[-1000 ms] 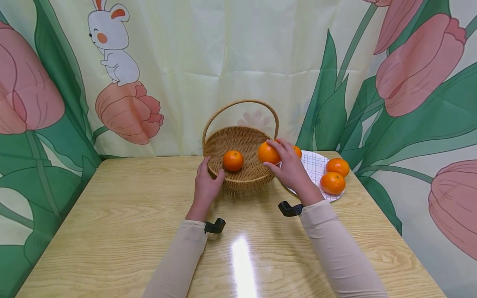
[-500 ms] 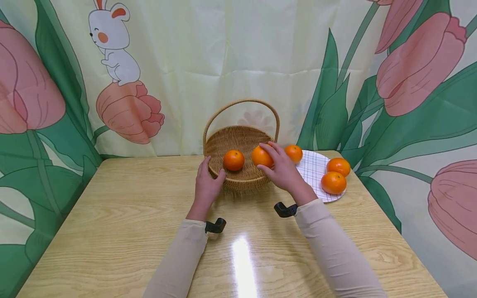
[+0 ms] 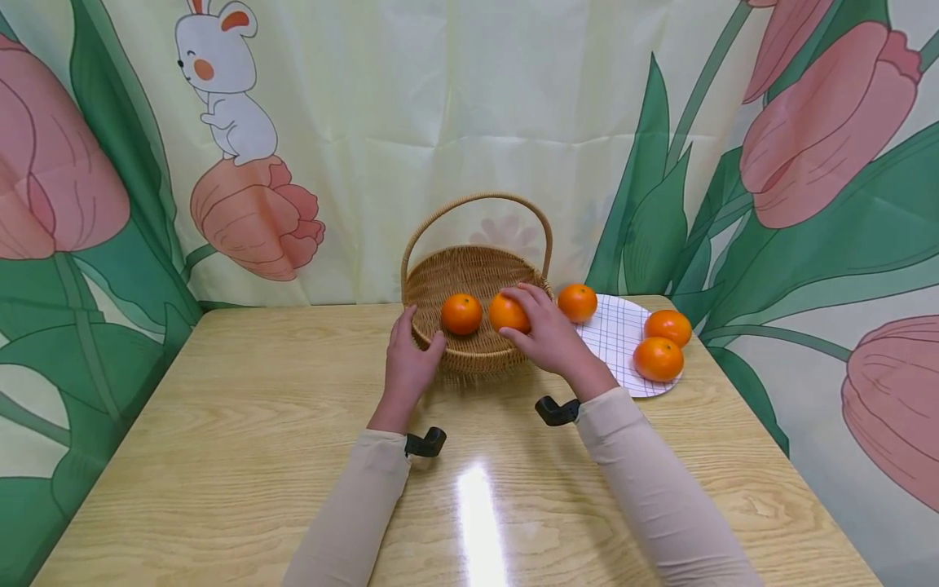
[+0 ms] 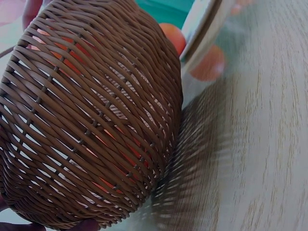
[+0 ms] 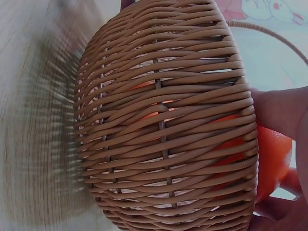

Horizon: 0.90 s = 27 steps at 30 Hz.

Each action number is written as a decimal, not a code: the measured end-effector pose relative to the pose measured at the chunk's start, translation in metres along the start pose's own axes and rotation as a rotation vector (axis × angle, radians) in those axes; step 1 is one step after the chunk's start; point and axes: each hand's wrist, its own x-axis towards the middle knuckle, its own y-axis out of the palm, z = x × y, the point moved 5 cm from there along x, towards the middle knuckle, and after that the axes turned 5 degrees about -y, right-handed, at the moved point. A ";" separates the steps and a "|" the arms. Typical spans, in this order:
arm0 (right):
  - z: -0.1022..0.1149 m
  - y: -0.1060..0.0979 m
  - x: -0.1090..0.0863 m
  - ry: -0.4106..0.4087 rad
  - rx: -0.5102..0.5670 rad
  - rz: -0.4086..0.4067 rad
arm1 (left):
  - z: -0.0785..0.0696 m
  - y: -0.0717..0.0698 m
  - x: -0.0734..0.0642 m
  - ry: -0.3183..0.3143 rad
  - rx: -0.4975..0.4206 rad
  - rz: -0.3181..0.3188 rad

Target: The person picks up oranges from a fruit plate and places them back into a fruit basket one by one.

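Note:
A wicker basket (image 3: 480, 364) with a tall arched handle stands near the table's back edge. My left hand (image 3: 409, 359) holds its front left rim, thumb at the front and fingers along the left side. In my right hand (image 3: 546, 330) is an orange (image 3: 506, 314), gripped between thumb and fingers inside the basket's right side, low at the rim. Another orange (image 3: 461, 314) lies in the basket just left of it. The right wrist view shows the held orange (image 5: 273, 156) partly behind the woven wall (image 5: 168, 115).
Right of the basket, a white plate (image 3: 612, 334) with a blue grid pattern bears several oranges: one at its left rim (image 3: 577, 302), two at its right (image 3: 658, 359). A printed curtain (image 3: 352, 163) hangs behind the wooden table (image 3: 257, 440).
My right hand has moved left and down with its orange, from over the basket's right rim into the basket, uncovering the orange at the plate's left. The left hand has stayed at the rim.

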 end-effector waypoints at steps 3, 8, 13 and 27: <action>0.001 0.001 0.001 -0.006 -0.003 0.015 | -0.001 0.000 0.000 0.010 -0.005 -0.005; 0.003 0.004 0.004 -0.009 -0.017 0.054 | -0.001 -0.001 0.000 0.015 -0.004 -0.006; 0.006 0.006 0.006 -0.006 -0.034 0.081 | -0.002 -0.001 -0.001 0.018 -0.005 -0.005; 0.007 0.013 0.013 0.029 -0.006 0.196 | -0.001 -0.001 0.001 0.013 -0.010 0.004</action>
